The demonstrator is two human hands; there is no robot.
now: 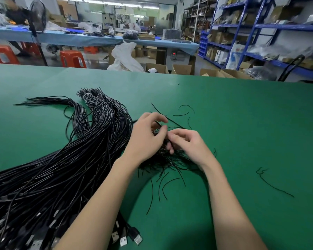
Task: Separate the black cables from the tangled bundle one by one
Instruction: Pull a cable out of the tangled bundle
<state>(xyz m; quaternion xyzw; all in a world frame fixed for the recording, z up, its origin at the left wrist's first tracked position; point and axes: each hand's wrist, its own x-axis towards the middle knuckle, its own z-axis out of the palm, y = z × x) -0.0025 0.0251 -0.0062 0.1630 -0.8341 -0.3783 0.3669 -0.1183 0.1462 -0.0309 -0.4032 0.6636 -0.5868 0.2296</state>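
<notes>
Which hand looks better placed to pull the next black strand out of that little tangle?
Probably the right hand: its fingertips already pinch into the small tangle, with bare green table beside it. The left hand seems to steady the tangle.

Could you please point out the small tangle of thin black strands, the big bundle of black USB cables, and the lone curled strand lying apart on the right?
small tangle of thin black strands (167,160), head view, its near edge.
big bundle of black USB cables (65,166), head view, mid-length.
lone curled black strand (271,184), head view, its middle.
</notes>
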